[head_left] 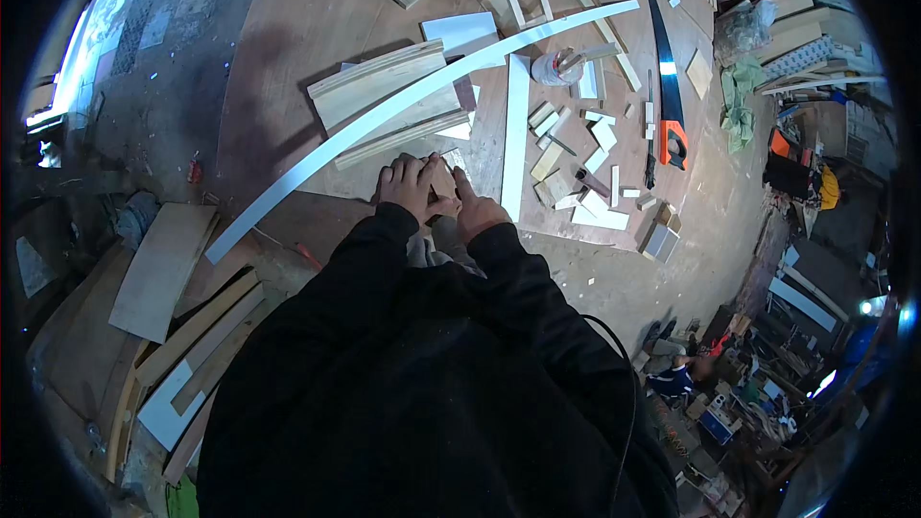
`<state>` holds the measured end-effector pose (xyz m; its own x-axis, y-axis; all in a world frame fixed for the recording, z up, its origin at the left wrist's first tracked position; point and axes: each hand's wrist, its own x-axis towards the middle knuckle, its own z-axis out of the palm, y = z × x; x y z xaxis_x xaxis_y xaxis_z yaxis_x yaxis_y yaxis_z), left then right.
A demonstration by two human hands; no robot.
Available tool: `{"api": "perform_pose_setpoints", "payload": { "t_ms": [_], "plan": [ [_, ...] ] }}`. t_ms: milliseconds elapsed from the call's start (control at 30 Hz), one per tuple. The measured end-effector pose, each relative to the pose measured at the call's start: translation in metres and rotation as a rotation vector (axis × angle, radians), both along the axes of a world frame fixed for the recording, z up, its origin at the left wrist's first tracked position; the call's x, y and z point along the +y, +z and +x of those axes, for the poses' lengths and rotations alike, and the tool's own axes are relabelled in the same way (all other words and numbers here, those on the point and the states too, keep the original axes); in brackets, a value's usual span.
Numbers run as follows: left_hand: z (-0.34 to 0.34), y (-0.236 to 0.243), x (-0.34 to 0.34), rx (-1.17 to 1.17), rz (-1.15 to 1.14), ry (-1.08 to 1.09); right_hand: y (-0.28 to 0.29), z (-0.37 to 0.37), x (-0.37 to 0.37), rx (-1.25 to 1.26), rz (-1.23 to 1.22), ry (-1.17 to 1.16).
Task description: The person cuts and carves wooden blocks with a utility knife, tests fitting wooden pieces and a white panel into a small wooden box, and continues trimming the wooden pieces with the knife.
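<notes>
Across the bench I'm judging the work partway along: beyond the long white strip a small frame is looking joined, while at the near edge my left hand and right hand are holding a wooden piece, both grips clamped on it, and smaller blocks are lying loose, left unjoined. The piece is showing tan and plain, my hands partly hiding its shape.

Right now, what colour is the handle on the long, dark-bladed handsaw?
The handle is orange with dark parts, best seen in the head view.
</notes>
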<state>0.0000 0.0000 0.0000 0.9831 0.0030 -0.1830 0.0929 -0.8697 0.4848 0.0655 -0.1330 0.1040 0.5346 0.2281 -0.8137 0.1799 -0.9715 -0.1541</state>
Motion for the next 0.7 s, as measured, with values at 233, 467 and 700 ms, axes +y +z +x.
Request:
{"api": "perform_pose_setpoints", "payload": {
  "t_ms": [233,467,700],
  "plan": [
    [0.000,-0.005,0.006,-0.040,0.045,-0.015,-0.006,-0.001,0.003,-0.024,0.035,0.007],
    [-0.001,-0.006,0.001,-0.048,0.077,-0.042,-0.012,-0.004,0.011,-0.018,-0.014,-0.044],
    [-0.007,-0.014,-0.009,-0.079,0.139,0.009,-0.023,-0.006,0.014,-0.033,-0.046,-0.062]
  ]
}}
